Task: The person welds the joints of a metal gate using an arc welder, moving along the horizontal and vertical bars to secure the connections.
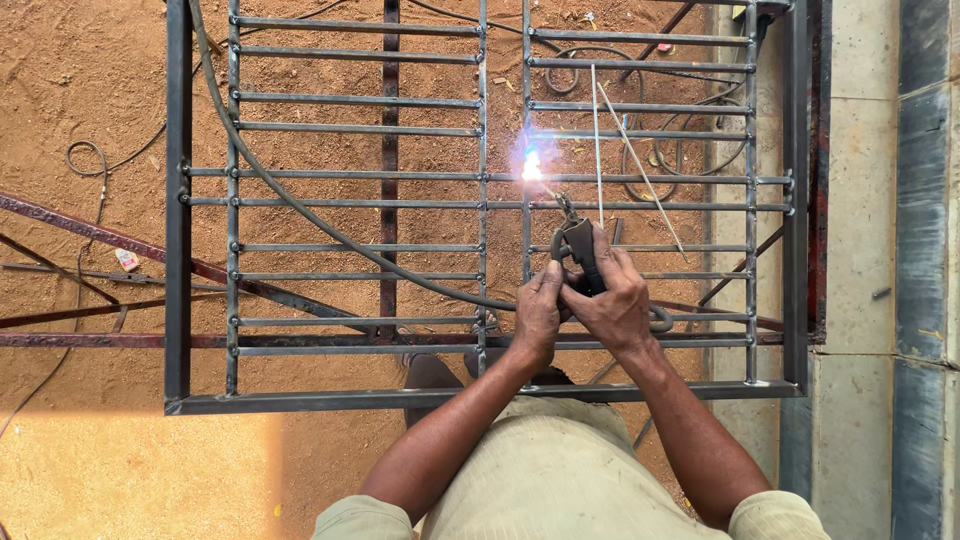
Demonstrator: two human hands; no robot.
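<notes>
A grey metal grille frame (178, 250) lies flat over sandy ground. Both my hands grip a dark welding electrode holder (580, 250) above the grille's middle right. My left hand (538, 312) wraps its lower part and my right hand (615, 300) covers the handle from the right. The thin rod from the holder reaches a joint on the grille where a bright blue-white arc (531, 166) burns. A black cable (300, 205) runs from the holder across the grille to the upper left.
Two loose welding rods (640, 170) lie across the bars right of the arc. Rusty metal bars (120, 245) cross under the grille at left. Coiled wires (690, 150) lie on the sand. A concrete slab (865, 250) borders the right side.
</notes>
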